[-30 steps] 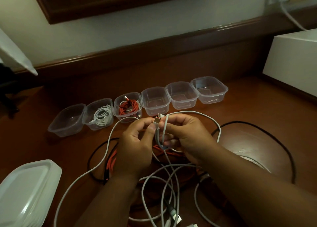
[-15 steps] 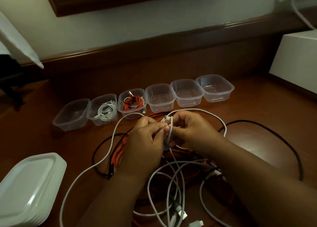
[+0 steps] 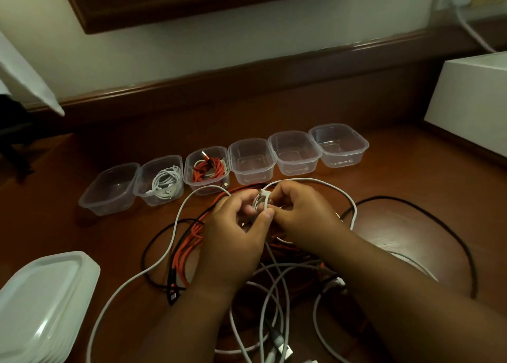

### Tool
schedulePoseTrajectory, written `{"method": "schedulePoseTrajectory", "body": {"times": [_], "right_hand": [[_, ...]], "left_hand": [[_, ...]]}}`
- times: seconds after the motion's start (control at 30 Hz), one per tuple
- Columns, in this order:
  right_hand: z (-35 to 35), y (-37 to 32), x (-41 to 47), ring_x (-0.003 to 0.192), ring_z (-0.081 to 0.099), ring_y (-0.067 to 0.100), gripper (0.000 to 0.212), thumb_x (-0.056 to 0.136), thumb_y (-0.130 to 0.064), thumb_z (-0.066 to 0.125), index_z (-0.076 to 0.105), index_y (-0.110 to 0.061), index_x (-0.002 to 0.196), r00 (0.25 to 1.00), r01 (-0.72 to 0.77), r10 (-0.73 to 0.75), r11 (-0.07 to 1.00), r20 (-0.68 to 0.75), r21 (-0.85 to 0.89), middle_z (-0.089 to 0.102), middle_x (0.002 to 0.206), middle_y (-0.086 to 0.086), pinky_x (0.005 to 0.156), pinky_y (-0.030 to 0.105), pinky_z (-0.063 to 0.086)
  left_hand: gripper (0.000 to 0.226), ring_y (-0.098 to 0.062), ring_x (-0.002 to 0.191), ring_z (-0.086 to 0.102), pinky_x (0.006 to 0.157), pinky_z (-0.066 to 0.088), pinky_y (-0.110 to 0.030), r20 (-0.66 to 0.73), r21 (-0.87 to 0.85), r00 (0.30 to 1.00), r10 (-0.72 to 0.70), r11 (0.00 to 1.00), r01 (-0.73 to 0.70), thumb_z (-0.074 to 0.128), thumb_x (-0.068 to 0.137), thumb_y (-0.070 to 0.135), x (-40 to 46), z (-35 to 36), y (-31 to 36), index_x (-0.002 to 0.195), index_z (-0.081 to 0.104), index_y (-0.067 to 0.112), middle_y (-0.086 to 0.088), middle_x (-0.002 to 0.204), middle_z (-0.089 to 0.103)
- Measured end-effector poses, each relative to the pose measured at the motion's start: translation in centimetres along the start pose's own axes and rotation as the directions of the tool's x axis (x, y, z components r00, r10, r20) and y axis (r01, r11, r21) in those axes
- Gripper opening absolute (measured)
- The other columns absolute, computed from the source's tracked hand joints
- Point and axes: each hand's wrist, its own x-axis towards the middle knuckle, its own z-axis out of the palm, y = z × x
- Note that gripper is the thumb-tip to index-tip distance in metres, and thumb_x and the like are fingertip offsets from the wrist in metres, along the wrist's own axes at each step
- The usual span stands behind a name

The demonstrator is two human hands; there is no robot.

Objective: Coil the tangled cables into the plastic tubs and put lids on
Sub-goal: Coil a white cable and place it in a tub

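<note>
Much of the cable tangle (image 3: 274, 294) on the tabletop (image 3: 411, 184) lies hidden under both forearms, and its lower strands are cut off at the frame edge. Between the two hands, just in front of the row of tubs (image 3: 251, 161), sits a small white cable coil (image 3: 262, 200). Left hand (image 3: 233, 239) pinches it with thumb and curled fingers; right hand (image 3: 301, 211) grips its other side. Stacked lids (image 3: 41, 307) rest at lower left.

White box (image 3: 472, 102) sits on wooden table (image 3: 411, 170).
</note>
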Motion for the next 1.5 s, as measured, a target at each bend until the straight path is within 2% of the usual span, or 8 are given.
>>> {"method": "schedulePoseTrajectory", "body": {"times": [0.13, 0.37, 0.5, 0.7, 0.93, 1.07, 1.3, 1.5], "right_hand": [[-0.2, -0.3, -0.1, 0.066, 0.069, 0.005, 0.015, 0.092, -0.014, 0.066, 0.059, -0.023, 0.083, 0.999, 0.014, -0.014, 1.000, 0.031, -0.017, 0.068, 0.073, -0.004, 0.059, 0.021, 0.052], [-0.2, -0.7, -0.3, 0.077, 0.073, 0.019, 0.009, 0.093, -0.011, 0.065, 0.058, -0.011, 0.088, 0.998, 0.011, -0.022, 0.985, 0.064, 0.172, 0.072, 0.086, 0.010, 0.074, 0.040, 0.061], [-0.3, -1.0, -0.5, 0.084, 0.073, 0.027, 0.004, 0.095, -0.007, 0.060, 0.057, -0.007, 0.092, 0.995, -0.079, 0.045, 0.894, 0.088, 0.440, 0.072, 0.090, 0.016, 0.076, 0.039, 0.060], [-0.3, -1.1, -0.4, 0.082, 0.072, 0.029, 0.004, 0.095, -0.006, 0.057, 0.057, -0.005, 0.091, 0.989, -0.139, 0.079, 0.776, 0.124, 0.615, 0.072, 0.086, 0.014, 0.073, 0.037, 0.058], [-0.8, -0.9, 0.1, 0.066, 0.062, 0.022, 0.018, 0.099, -0.029, 0.054, 0.056, -0.011, 0.100, 0.982, -0.176, 0.185, 0.834, 0.035, 0.523, 0.066, 0.078, 0.009, 0.060, 0.033, 0.053], [-1.9, -0.6, 0.5, 0.086, 0.062, 0.028, 0.041, 0.094, -0.041, 0.060, 0.064, -0.006, 0.116, 0.926, -0.372, 0.277, 0.781, 0.257, 0.502, 0.066, 0.100, 0.021, 0.076, 0.039, 0.052], [-2.7, -1.2, 0.3, 0.085, 0.066, 0.028, 0.027, 0.098, -0.024, 0.059, 0.070, -0.001, 0.107, 0.916, -0.349, 0.247, 0.879, 0.315, 0.324, 0.071, 0.097, 0.015, 0.080, 0.041, 0.055], [-2.3, -3.8, -0.4, 0.085, 0.072, 0.024, 0.016, 0.099, -0.019, 0.057, 0.069, -0.010, 0.105, 0.966, -0.231, 0.186, 0.932, 0.180, 0.279, 0.073, 0.095, 0.013, 0.076, 0.034, 0.061]], "left_hand": [[0.010, -0.004, 0.086, 0.069, 0.071, 0.056, -0.019, -0.009, -0.076, 0.999, -0.044, 0.996, 0.043, 0.073, 0.087, 0.019, 0.3, -0.3, 0.1, 0.095, 0.071, 0.024, 0.003, 0.096, 0.071], [0.015, -0.004, 0.086, 0.069, 0.070, 0.055, -0.016, -0.078, 0.014, 0.992, 0.099, 0.995, -0.098, 0.070, 0.089, 0.009, 0.5, -0.7, -0.2, 0.095, 0.070, 0.023, 0.006, 0.093, 0.070], [0.019, 0.001, 0.089, 0.070, 0.069, 0.055, -0.016, -0.032, -0.226, 0.997, -0.074, 0.972, 0.064, 0.072, 0.088, 0.014, 0.9, -0.9, 0.0, 0.104, 0.067, 0.023, 0.006, 0.099, 0.069], [0.013, 0.008, 0.092, 0.064, 0.074, 0.051, -0.010, 0.007, 0.005, 0.998, 0.055, 0.998, -0.055, 0.059, 0.096, 0.031, 0.5, -0.8, -0.1, 0.101, 0.063, 0.043, 0.020, 0.093, 0.069], [0.030, 0.006, 0.106, 0.054, 0.094, 0.046, -0.028, 0.035, 0.244, 0.962, 0.270, 0.931, -0.270, 0.056, 0.093, 0.044, 0.4, -0.6, -1.1, 0.115, 0.065, 0.025, 0.023, 0.107, 0.060], [0.037, 0.005, 0.113, 0.047, 0.103, 0.029, -0.032, 0.157, 0.406, 0.906, 0.394, 0.810, -0.423, 0.047, 0.094, 0.046, 0.4, -0.9, -1.3, 0.117, 0.064, 0.023, 0.012, 0.117, 0.065], [0.023, -0.007, 0.105, 0.055, 0.104, 0.025, -0.032, 0.258, 0.488, 0.816, 0.517, 0.659, -0.572, 0.051, 0.094, 0.039, 0.3, -1.5, -1.1, 0.108, 0.064, 0.027, 0.013, 0.104, 0.064], [0.031, 0.001, 0.109, 0.052, 0.093, 0.040, -0.012, -0.108, 0.280, 0.915, 0.388, 0.895, -0.346, 0.061, 0.088, 0.044, 0.0, -2.5, 1.3, 0.110, 0.070, 0.023, 0.010, 0.114, 0.055]]}}
